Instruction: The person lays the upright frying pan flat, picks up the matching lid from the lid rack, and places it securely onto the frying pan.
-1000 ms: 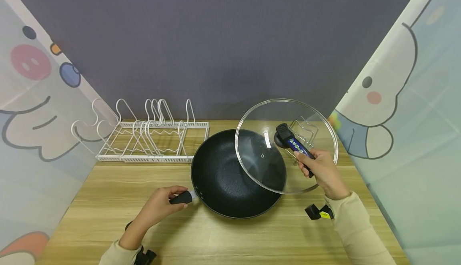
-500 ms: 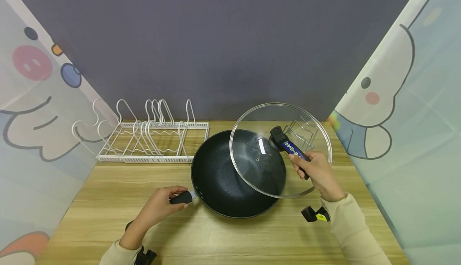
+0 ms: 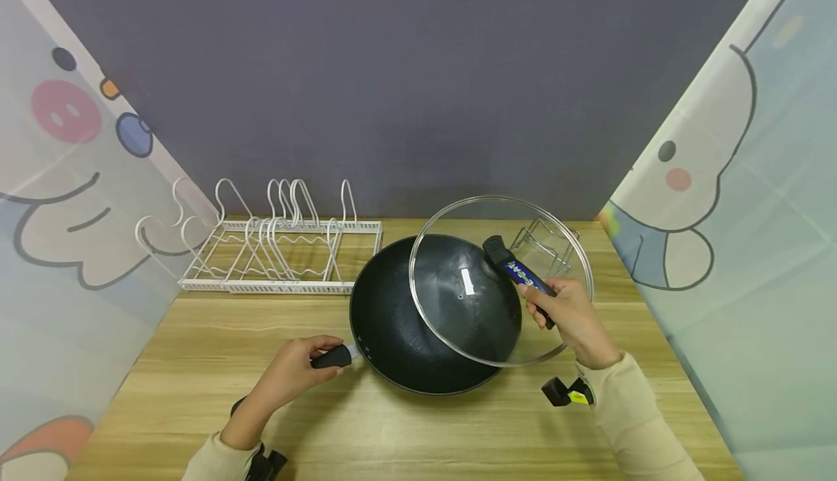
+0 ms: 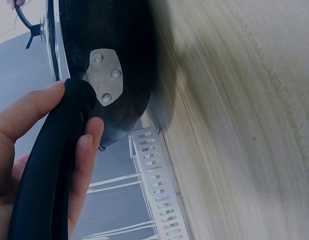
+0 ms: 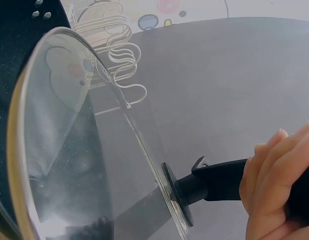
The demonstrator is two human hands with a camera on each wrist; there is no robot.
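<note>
A black wok [image 3: 399, 321] sits on the wooden table. My left hand [image 3: 294, 372] grips its black handle [image 4: 54, 150], thumb on one side and fingers on the other. My right hand [image 3: 572, 314] holds the glass lid [image 3: 451, 328] by its long black handle [image 3: 523, 274], which bears a blue label. Raised and tilted, the lid overlaps the right part of the wok in the head view. The right wrist view shows the lid's rim [image 5: 17, 150] near the wok; whether they touch I cannot tell.
A white wire rack [image 3: 268, 287] with upright loops stands at the back left, close to the wok. Behind the lid, at the back right, is a small metal wire rack [image 3: 539, 248]. A dark grey wall [image 3: 418, 89] closes off the back.
My right hand has brought the lid left and a little down in the head view, so it covers more of the wok. The left hand and the wok have stayed put.
</note>
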